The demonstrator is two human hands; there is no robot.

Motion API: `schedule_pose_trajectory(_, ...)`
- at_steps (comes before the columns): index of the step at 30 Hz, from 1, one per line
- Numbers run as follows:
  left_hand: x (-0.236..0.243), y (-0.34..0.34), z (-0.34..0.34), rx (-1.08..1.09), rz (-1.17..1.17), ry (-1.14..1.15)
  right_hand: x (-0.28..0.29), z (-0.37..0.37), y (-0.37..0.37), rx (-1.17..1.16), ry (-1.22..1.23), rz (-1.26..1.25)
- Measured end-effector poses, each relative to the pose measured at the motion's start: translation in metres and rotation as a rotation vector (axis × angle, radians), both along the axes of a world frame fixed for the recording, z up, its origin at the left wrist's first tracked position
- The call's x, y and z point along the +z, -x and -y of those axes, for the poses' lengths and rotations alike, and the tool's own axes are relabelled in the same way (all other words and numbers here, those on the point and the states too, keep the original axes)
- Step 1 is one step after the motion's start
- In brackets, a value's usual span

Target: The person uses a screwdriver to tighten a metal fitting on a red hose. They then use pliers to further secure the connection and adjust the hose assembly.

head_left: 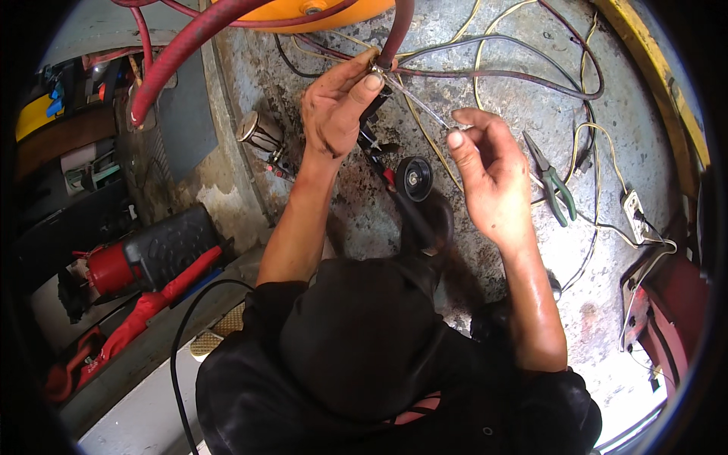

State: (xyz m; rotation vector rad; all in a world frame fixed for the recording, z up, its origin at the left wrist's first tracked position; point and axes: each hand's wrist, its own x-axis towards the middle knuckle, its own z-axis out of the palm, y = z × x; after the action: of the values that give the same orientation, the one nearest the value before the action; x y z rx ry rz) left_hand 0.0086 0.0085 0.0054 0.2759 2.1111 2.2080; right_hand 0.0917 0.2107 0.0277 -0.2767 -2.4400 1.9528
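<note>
Left hand (334, 106): pinched on the red hose (394, 38) end fitting.
Right hand (485, 163): pinched on a clear tube (417, 105).
Risk: the tube could be kinked or pulled off if tugged sideways.

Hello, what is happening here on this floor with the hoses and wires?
A person bends over a stained concrete floor. The left hand pinches the end of a dark red hose, and the right hand holds a thin clear tube running to it. Green-handled pliers lie beside the right hand, among loose wires.
</note>
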Motion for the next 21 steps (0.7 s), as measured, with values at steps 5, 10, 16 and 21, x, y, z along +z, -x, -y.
schedule_pose_trajectory(5,-0.001,0.0,-0.002,0.001,-0.004,-0.005,-0.014,0.001,-0.003,-0.044,0.077,-0.108)
schedule_pose_trajectory(10,-0.006,0.001,-0.001,0.009,-0.002,0.001,-0.007,-0.006,0.0,0.031,-0.135,-0.178)
schedule_pose_trajectory(16,-0.005,0.002,-0.005,0.013,-0.012,0.06,0.002,-0.008,0.0,0.1,0.077,0.21)
schedule_pose_trajectory(21,-0.004,0.004,-0.008,0.046,0.005,0.031,-0.007,-0.002,-0.004,-0.047,-0.007,-0.129)
